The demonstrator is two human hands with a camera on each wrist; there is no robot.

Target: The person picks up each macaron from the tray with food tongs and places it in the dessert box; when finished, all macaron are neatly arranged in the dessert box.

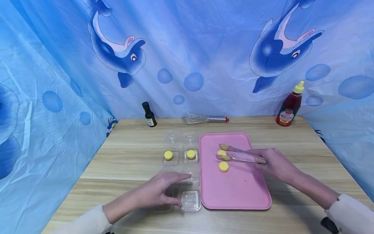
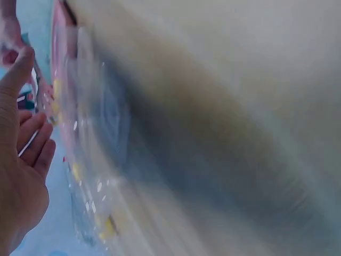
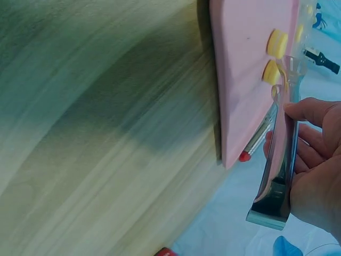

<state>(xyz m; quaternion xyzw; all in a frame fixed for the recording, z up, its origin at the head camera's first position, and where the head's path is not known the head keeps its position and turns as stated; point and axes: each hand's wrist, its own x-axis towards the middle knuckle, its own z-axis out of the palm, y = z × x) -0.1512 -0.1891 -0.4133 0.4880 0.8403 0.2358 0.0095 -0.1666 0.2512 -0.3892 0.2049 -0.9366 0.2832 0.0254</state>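
Note:
My right hand (image 1: 273, 162) grips metal serving tongs (image 1: 245, 151), thumb on one side and fingers on the other. The tongs' spread ends reach over a pink tray (image 1: 233, 195), around the farther of two yellow macarons (image 1: 221, 152). The nearer macaron (image 1: 223, 167) lies just beside them. In the right wrist view, the macarons (image 3: 276, 44) show a pale filling. My left hand (image 1: 163, 190) hovers above clear plastic boxes with thumb and fingers spread, holding nothing. Its thumb is close to the nearest box (image 1: 191, 201). The left wrist view is blurred.
Two more clear boxes with raised lids each contain a macaron (image 1: 168, 155) (image 1: 191, 154), left of the tray. Along the table's back edge are a small dark bottle (image 1: 150, 115), a whisk (image 1: 201, 118) and a red sauce bottle (image 1: 289, 107). A dolphin-print curtain (image 1: 187, 48) hangs behind.

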